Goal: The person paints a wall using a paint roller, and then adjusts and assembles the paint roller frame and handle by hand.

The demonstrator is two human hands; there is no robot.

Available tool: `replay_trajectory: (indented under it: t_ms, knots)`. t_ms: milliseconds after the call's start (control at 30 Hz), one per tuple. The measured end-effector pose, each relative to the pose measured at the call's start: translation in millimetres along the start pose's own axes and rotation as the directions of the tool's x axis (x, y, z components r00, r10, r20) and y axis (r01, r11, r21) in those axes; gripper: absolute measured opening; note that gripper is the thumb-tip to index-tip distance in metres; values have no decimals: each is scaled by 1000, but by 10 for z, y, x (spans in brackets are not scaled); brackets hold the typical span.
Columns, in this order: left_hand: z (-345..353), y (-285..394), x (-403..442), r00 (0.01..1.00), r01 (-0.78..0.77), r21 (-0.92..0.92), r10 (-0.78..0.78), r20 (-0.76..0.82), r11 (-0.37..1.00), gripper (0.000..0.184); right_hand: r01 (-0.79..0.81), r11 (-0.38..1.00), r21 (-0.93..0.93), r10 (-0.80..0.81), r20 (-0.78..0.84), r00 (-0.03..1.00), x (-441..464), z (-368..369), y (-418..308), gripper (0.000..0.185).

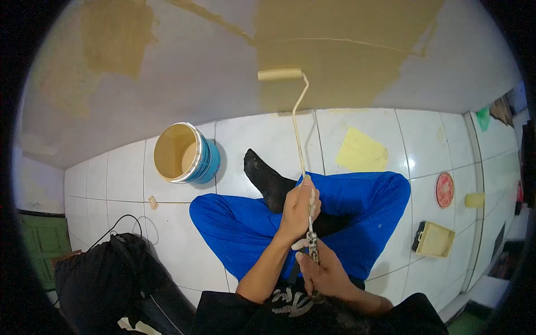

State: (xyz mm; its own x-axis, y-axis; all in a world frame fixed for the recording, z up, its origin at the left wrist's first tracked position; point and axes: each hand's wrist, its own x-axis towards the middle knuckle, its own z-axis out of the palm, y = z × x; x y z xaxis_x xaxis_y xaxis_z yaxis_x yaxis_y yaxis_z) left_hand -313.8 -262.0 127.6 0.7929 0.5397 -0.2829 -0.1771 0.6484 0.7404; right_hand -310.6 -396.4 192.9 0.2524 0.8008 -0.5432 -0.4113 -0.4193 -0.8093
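A paint roller (281,74) with a cream sleeve and a long bent rod rests against or just off the partly painted wall (329,67); I cannot tell whether it touches. My left hand (300,211) is wrapped round the rod, low on its length. Below it, my right hand (325,272) grips the patterned handle close to my body. To the left on the floor, a blue paint bucket (209,162) stands tilted in view, its inside coated with tan paint. Tan paint covers patches of the grey wall.
White floor tiles (245,125) run along the wall. A yellow sheet (362,152) lies right of my crossed legs. Farther right are a red round lid (445,190), a cream tray (437,240) and a yellow cylinder (474,200). A black bag (106,279) sits lower left.
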Motion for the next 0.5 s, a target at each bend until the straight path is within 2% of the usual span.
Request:
replay_trajectory:
  t_ms: [67, 167, 300, 333, 500]
  knots:
    - [-72, -65, 86, 998, 62, -43, -62, -13, 997, 41, -78, 996, 46, 78, -5, 997, 76, -37, -63, 20]
    - [-313, -348, 323, 993, 102, 7, -102, -52, 995, 40, -24, 1000, -7, 23, -44, 999, 395, -146, 114, 17]
    - [-486, -568, 602, 987, 135, -64, -140, -82, 989, 41, -100, 980, 174, 110, -49, 993, 725, -301, 201, 16]
    - [-506, -595, 642, 987, 134, -9, -135, -86, 991, 42, -121, 974, 192, 128, -29, 991, 737, -339, 202, 16]
    - [-385, -543, 621, 981, 146, 26, -141, -133, 989, 43, -77, 990, 118, 75, 22, 997, 655, -425, 163, 12]
